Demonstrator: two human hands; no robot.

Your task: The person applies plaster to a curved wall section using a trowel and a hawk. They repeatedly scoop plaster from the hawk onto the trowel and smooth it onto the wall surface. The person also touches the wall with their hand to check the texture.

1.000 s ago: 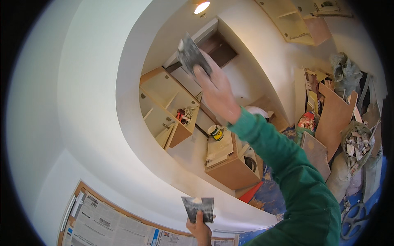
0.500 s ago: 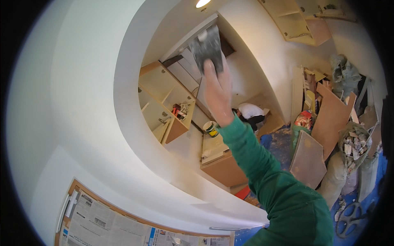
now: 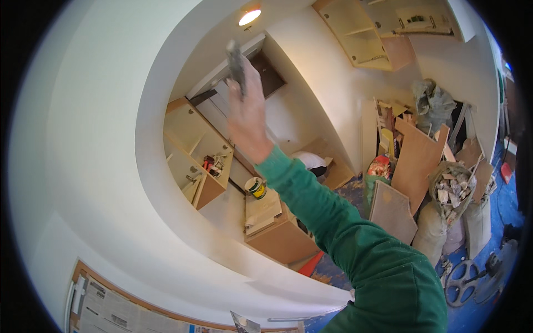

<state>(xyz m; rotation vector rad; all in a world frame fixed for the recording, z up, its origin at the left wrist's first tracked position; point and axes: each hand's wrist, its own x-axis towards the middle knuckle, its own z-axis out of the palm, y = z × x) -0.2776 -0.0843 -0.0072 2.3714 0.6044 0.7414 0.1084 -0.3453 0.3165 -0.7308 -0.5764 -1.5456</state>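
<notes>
Right hand (image 3: 248,114) raised above the centre of the view, fingers and thumb closed around a scraper (image 3: 236,66). The blade points upward and is seen almost edge-on, slightly blurred; whether it touches any surface cannot be told. Its upper end lies to the lower left of a lit ceiling lamp (image 3: 250,17). The green sleeve (image 3: 361,238) runs from the lower right up to the wrist.

A second scraper (image 3: 244,322) shows at the lower edge, its blade tilted and its lower part cut off. The left hand lies outside the view, so its grip cannot be told. Beside this blade, to its left, newspaper (image 3: 119,316) fills a brown frame (image 3: 84,270) at the foot of a pale wall (image 3: 78,139).

Beyond the curved edge of the wall, a cabinet (image 3: 194,145) hangs on the left, a red tool (image 3: 209,165) in its compartment. Under it, a bucket (image 3: 256,187) stands on a low cabinet (image 3: 280,241). Behind the forearm, another person (image 3: 308,160) in a white top is partly hidden.

At right, boards (image 3: 419,166) lean in a heap, and a sack (image 3: 452,191) filled with rubble stands just beside them, near a grey, spoked object (image 3: 462,284) on the blue floor covering.
</notes>
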